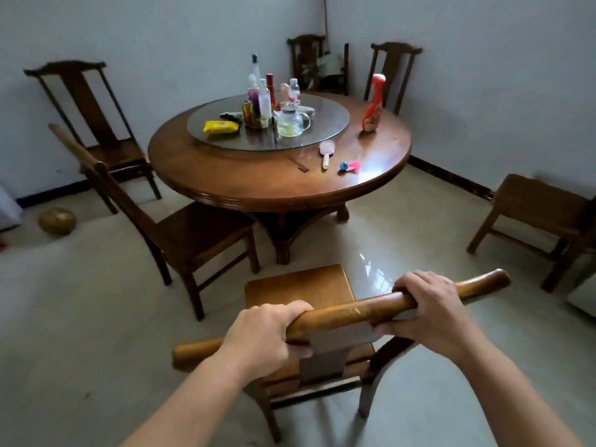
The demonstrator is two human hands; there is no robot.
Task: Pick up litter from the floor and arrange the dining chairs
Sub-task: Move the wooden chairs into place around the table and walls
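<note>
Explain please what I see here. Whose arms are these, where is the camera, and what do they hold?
There is no machine: a person wears one camera on the head, looking forward and down. The left hand and the right hand curl their fingers round the top rail of a wooden chair, which faces a round table. On the table stand bottles, a glass teapot, a yellow packet, a red spray bottle and a brush. Other chairs stand around.

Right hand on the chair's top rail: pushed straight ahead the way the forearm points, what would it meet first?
Beyond the rail that the right hand grips, bare floor, then probably the table edge; depth is unclear.
</note>
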